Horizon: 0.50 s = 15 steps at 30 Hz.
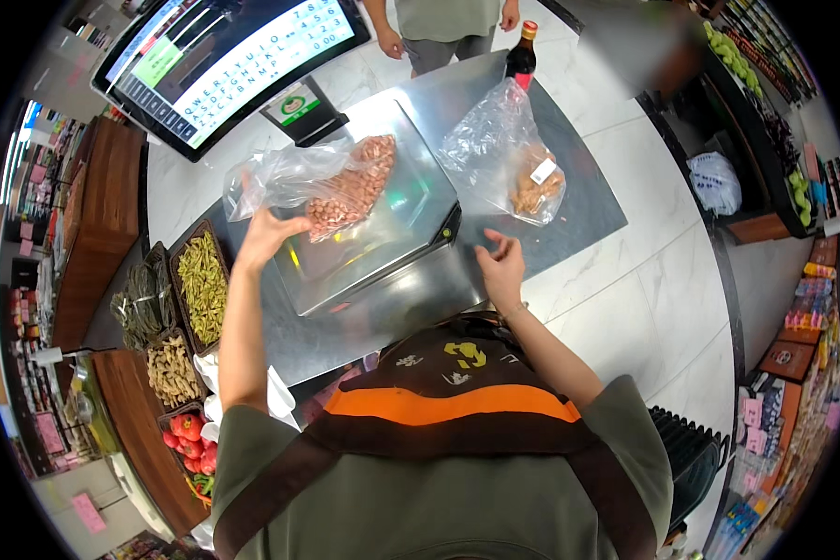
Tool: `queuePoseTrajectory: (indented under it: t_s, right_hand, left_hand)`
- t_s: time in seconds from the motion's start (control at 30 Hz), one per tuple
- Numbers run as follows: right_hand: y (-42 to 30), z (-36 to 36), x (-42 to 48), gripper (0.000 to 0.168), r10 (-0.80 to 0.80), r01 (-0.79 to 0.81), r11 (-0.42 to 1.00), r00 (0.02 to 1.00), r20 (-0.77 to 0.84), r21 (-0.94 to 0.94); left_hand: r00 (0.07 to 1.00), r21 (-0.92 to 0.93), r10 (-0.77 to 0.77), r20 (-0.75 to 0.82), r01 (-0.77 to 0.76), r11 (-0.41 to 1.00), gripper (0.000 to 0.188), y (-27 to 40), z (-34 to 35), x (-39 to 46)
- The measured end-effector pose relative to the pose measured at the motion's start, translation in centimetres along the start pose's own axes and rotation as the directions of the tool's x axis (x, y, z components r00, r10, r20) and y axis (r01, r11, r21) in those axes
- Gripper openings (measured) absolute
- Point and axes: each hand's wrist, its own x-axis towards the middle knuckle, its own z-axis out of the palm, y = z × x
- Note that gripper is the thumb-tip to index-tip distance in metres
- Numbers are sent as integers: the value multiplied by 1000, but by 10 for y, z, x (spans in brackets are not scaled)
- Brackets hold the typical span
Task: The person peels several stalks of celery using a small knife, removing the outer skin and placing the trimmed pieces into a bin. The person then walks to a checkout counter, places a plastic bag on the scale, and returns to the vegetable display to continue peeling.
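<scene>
My left hand [269, 234] is at the left side of a clear plastic bag of shelled peanuts [360, 185]. Its thumb reaches the peanuts, while the fingers are partly behind the crumpled plastic, so I cannot tell whether they grip it. The bag lies on the metal platform of a weighing scale [406, 217]. Off the scale's right front corner, my right hand [502, 269] hovers with curled fingers, a gap at the thumb and nothing held. Beyond it rests another clear bag with brown food [537, 183] and a white label.
A dark bottle [521, 56] with a red cap stands at the counter's far end. The scale's touchscreen [231, 63] and a small display stand [301, 108] rise at the back left. Vegetable baskets [201, 287] line the left. Across the counter stands a person [448, 28].
</scene>
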Motion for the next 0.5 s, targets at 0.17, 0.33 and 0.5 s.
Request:
queuePoseTrajectory:
  t_s: [0.17, 0.33, 0.5]
  right_hand:
    - [-11, 25, 5, 39, -139, 140, 970, 990, 19, -197]
    - [-14, 32, 7, 37, -183, 179, 952, 983, 7, -249]
    - [-10, 36, 10, 31, -172, 174, 943, 985, 34, -283]
  left_hand:
    - [966, 28, 47, -254, -41, 999, 145, -8, 51, 25]
    - [837, 525, 365, -407, -113, 844, 124, 48, 88, 45]
    - [961, 405, 106, -256, 7, 914, 71, 47, 82, 79]
